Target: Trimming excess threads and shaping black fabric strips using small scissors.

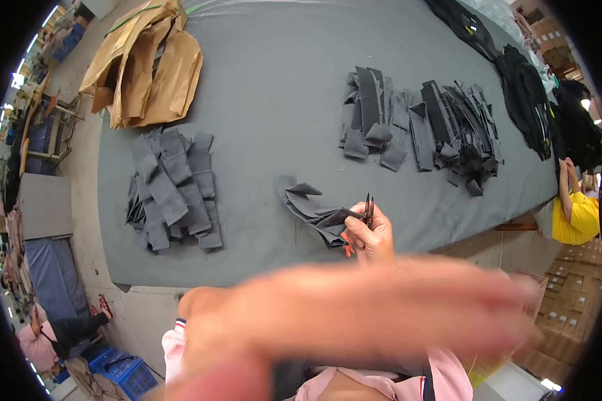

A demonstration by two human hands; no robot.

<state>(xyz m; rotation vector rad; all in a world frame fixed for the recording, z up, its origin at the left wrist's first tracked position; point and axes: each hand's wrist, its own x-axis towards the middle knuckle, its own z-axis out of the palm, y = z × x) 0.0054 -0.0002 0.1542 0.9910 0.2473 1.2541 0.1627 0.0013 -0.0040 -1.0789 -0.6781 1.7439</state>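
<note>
Close up in the foreground, my left hand (368,304) is large and blurred, its fingers stretched out toward the right with nothing visible in them. Beyond it, my right hand (374,234) is closed around small dark thread snips (369,208), their two points upward. Between its thumb and fingers it also grips the end of a dark grey fabric strip (314,212). The rest of that folded cloth lies on the grey-covered table (267,87). A bit of orange-red (347,246) shows beside the right hand; what it belongs to is unclear.
A pile of grey fabric strips (177,190) lies at the left, with more strips (371,113) and a messier heap (461,130) at the right. A crumpled brown paper bag (147,70) stands far left. Black garments (525,100) line the right edge, near a person in yellow (576,217).
</note>
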